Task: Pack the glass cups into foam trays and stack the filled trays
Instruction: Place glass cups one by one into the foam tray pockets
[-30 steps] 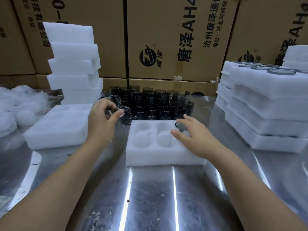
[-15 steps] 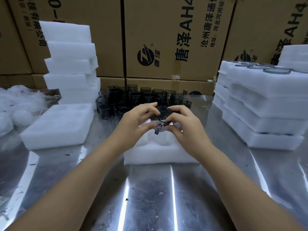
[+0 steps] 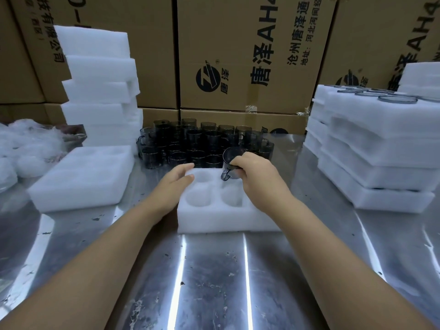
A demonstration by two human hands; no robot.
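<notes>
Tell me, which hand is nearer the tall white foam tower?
Left. The left hand is right of the tall tower of white foam trays, beside the pocketed white foam tray. The right hand is farther right, gripping a dark handled glass cup.

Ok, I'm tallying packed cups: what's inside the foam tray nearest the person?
Three pockets of the foam tray show, all empty. The right hand, holding a glass cup over it, covers the tray's right part; what lies there cannot be seen.

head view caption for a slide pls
Right hand holds a dark glass cup over a foam tray, left hand open at its edge.
</notes>
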